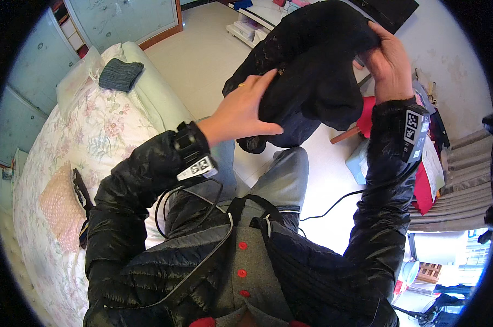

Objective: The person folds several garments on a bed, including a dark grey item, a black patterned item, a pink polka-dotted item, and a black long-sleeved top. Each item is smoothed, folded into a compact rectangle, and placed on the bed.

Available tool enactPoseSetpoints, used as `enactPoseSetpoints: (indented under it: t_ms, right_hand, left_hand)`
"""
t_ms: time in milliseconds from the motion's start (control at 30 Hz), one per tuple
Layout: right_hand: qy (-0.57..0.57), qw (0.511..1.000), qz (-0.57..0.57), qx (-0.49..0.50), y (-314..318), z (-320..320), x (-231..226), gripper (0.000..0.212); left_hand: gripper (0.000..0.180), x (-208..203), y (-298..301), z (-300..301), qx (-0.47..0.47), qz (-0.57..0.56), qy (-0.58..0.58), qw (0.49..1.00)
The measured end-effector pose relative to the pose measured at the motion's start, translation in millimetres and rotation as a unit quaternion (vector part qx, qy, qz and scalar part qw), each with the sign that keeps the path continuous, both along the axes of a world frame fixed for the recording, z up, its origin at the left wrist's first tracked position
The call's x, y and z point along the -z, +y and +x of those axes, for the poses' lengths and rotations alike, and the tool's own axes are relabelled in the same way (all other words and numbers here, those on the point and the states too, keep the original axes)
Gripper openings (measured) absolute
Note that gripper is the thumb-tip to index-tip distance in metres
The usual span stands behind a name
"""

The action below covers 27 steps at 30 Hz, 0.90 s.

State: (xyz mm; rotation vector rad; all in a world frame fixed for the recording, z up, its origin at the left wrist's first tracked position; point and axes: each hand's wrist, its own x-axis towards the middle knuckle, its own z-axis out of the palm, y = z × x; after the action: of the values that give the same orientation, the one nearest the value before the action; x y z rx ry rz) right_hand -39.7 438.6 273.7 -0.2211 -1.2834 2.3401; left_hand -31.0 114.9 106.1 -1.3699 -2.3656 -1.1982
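A black garment (317, 65) of soft dark cloth with some lacy-looking patches hangs bunched up in front of me, above my knees. My right hand (389, 62) grips its upper right edge, and part of the fingers is hidden by the cloth. At the garment's left side is my left hand (244, 109), its thumb and fingers spread apart against the fabric; a ring shows on one finger. Which kind of garment it is, I cannot tell.
To my left a bed with a floral sheet (99, 141) bears a folded dark grey cloth (121, 75) and a pink dotted cloth (61, 210). A black cable (333, 204) runs to my right sleeve. Clothes (423, 185) are heaped at the right, near a curtain (453, 180).
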Motion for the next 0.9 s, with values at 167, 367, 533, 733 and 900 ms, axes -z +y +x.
enactPoseSetpoints:
  t_ms: [167, 367, 533, 733, 900]
  right_hand:
    - [-0.02, 0.997, -0.02, -0.075, -26.9, 9.5, 3.0, 0.023]
    - [-0.066, 0.996, -0.003, -0.062, -28.2, 20.3, 11.1, 0.022]
    - [-0.041, 0.996, -0.084, -0.011, -46.6, 12.2, 12.5, 0.022]
    - [-0.091, 0.883, 0.46, 0.038, -67.8, 39.2, 11.6, 0.032]
    - [-0.111, 0.84, 0.526, 0.067, -77.1, 45.3, 1.4, 0.04]
  left_hand:
    - [0.05, -19.5, 13.9, -40.5, -0.042, -0.07, 0.042, 0.996]
    - [0.034, -60.1, -34.8, -145.9, -0.225, -0.035, 0.233, 0.945]
    - [0.047, -54.6, -24.1, -109.5, -0.148, 0.06, 0.305, 0.939]
    - [0.05, 3.8, -47.2, -24.5, 0.038, -0.04, 0.227, 0.972]
    - [0.082, 33.9, -34.3, -4.0, 0.093, -0.212, 0.087, 0.969]
